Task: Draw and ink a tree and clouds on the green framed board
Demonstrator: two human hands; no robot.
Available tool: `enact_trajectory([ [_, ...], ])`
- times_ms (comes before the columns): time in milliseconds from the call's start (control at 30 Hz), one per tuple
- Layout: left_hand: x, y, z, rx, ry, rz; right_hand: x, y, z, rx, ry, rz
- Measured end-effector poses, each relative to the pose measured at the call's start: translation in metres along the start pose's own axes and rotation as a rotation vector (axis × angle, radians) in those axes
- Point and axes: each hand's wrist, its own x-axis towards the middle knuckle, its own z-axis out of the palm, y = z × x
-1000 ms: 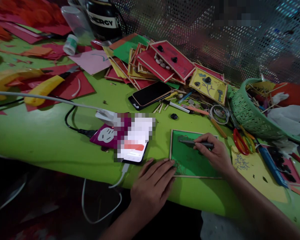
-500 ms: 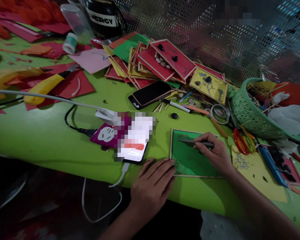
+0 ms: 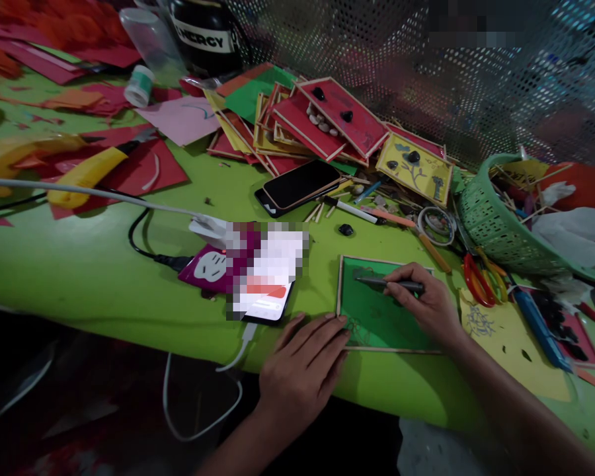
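Note:
A green card (image 3: pixel 377 317) framed with thin wooden sticks lies near the front edge of the lime-green table (image 3: pixel 104 271). My right hand (image 3: pixel 424 304) rests on the card, fingers closed around a dark pen (image 3: pixel 389 283) whose tip points left onto the card's upper part. My left hand (image 3: pixel 305 367) lies flat with fingers stretched out, fingertips pressing the card's lower left corner. Faint line drawings show on the card by those fingertips.
A lit phone (image 3: pixel 265 277) with cables lies left of the card, and a dark phone (image 3: pixel 300 185) sits further back. A pile of framed red and yellow cards (image 3: pixel 327 122), a green basket (image 3: pixel 500 218), scissors (image 3: pixel 478 281) and yellow paper (image 3: pixel 510 337) crowd the back and right.

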Motion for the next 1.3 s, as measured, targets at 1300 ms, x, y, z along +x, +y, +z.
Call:
enact_trajectory([
  [1300, 0.0004, 0.0001, -0.0007, 0.013, -0.005, 0.003, -0.0003, 0.0049, -0.0006, 0.028, 0.016, 0.015],
])
